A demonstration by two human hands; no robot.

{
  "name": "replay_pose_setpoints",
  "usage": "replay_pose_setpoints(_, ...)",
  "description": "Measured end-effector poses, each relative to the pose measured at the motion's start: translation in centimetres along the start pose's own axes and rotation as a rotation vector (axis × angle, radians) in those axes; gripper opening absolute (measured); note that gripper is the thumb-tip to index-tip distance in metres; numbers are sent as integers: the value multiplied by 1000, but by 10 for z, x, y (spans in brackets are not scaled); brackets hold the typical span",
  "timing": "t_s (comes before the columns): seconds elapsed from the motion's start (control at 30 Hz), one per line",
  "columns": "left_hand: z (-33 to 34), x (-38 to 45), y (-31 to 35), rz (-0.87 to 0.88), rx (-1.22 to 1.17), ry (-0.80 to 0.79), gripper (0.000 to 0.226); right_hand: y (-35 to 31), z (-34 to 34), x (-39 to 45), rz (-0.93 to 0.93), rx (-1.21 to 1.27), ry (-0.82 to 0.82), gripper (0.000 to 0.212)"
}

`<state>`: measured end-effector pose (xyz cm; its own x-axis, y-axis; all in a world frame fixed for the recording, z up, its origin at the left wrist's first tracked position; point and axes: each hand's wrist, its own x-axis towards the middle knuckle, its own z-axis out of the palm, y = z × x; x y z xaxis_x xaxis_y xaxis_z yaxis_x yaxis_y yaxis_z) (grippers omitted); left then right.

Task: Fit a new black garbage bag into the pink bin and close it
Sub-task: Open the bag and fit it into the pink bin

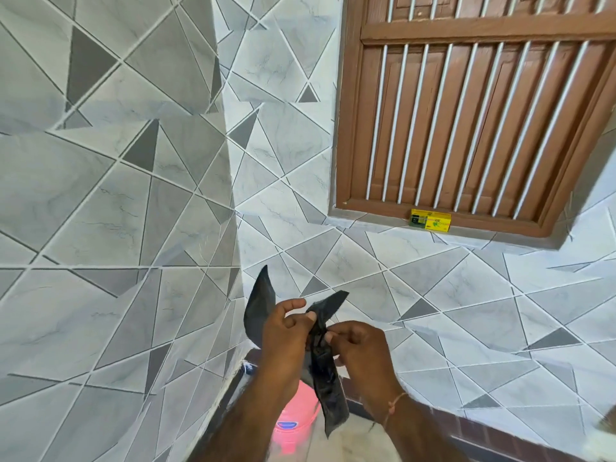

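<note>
A crumpled black garbage bag (325,371) hangs between both hands in the lower middle of the head view. My left hand (285,331) pinches its upper part, and a flap of the bag sticks up behind that hand. My right hand (358,348) grips the bag's twisted middle from the right. The bag's tail dangles down in front of the pink bin (296,415), which stands on the floor in the corner below my arms. My forearms and the bag hide most of the bin, so I cannot tell whether its lid is up or down.
Grey tiled walls with a triangle pattern meet in a corner just behind the bin. A brown wooden window with white bars (473,111) is up on the right wall, with a yellow box (430,220) on its sill. Pale marble floor (353,441) shows beside the bin.
</note>
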<state>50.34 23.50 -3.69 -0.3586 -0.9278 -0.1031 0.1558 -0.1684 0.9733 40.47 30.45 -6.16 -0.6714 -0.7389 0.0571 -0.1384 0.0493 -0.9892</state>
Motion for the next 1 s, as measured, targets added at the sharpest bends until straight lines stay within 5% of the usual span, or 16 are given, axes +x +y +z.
replay_pose_setpoints(0.2,0,-19,-8,70,208,-175,22,-3,-13,4,67,195,-22,15)
replay_pose_setpoints(0.37,5,-14,-10,165,486,26,24,1,-9,2,75,191,-27,22)
replay_pose_setpoints(0.7,1,-12,-4,-40,77,-11,12,12,-35,14,86,96,161,25)
replay_pose_setpoints(1.0,-18,8,-1,-56,-28,268,15,39,-79,39,125,-206,403,22)
